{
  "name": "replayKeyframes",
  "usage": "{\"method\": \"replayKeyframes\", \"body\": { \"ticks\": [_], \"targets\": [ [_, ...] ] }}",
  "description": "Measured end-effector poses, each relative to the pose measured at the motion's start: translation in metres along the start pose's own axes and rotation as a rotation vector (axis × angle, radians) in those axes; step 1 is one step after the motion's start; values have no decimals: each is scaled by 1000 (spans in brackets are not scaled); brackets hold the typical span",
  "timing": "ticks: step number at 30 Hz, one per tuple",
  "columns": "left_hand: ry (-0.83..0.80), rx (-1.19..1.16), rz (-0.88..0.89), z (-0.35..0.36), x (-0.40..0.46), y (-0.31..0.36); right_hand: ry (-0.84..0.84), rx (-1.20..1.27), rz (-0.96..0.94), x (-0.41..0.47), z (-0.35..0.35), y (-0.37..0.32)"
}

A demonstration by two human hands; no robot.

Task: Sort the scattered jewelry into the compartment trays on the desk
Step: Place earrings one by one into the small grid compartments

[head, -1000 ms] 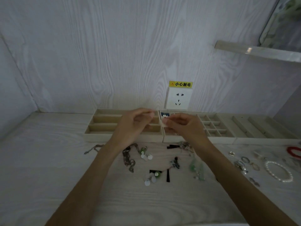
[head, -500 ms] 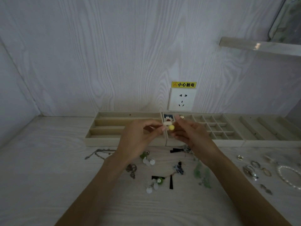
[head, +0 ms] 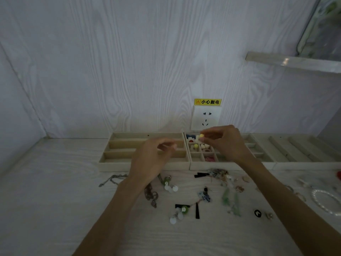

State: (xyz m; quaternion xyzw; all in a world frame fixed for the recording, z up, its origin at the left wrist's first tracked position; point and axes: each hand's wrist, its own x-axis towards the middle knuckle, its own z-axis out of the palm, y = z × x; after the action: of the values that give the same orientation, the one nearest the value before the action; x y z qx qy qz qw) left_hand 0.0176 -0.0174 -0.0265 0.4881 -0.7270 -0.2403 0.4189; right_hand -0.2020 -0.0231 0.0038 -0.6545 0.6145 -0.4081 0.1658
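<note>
My right hand (head: 226, 144) pinches a small yellow and white earring (head: 201, 136) above the back left cells of the grid tray (head: 203, 166), which holds several small coloured pieces. My left hand (head: 152, 159) hovers over the long-slot tray (head: 118, 165), its fingers curled and blurred; I cannot make out anything in them. Loose jewelry lies on the desk in front: a grey chain (head: 111, 179), green and white earrings (head: 171, 185), a black bar (head: 197, 211), a blue piece (head: 204, 196) and green dangling earrings (head: 230, 202).
A third tray with long slots (head: 295, 151) stands at the right. A pearl bracelet (head: 324, 200) and rings lie at the desk's right edge. A wall socket (head: 205, 117) sits behind the trays, and a clear shelf (head: 295, 61) juts out at upper right.
Both hands held the yellow earring together half a second ago. Now my right hand has carried it back over the grid tray, and my left hand has drawn away to the left.
</note>
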Motion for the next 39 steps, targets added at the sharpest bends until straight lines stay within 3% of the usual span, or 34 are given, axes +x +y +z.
{"method": "replayKeyframes", "body": {
  "ticks": [12,21,25,29,33,39],
  "targets": [
    [-51,69,-25,1,0,1,-284,-494,-98,20,9,-2],
    [-93,87,-22,1,-1,2,-336,-582,-90,23,10,-1],
    [-70,13,-31,0,11,8,-305,-507,-98,24,6,-1],
    [-211,221,62,2,39,23,-285,-441,-57,28,-8,4],
    [-400,589,137,21,56,34,-325,-454,-58,24,-9,10],
    [-354,758,176,40,52,32,-345,-476,-114,14,1,14]
  ]
}}
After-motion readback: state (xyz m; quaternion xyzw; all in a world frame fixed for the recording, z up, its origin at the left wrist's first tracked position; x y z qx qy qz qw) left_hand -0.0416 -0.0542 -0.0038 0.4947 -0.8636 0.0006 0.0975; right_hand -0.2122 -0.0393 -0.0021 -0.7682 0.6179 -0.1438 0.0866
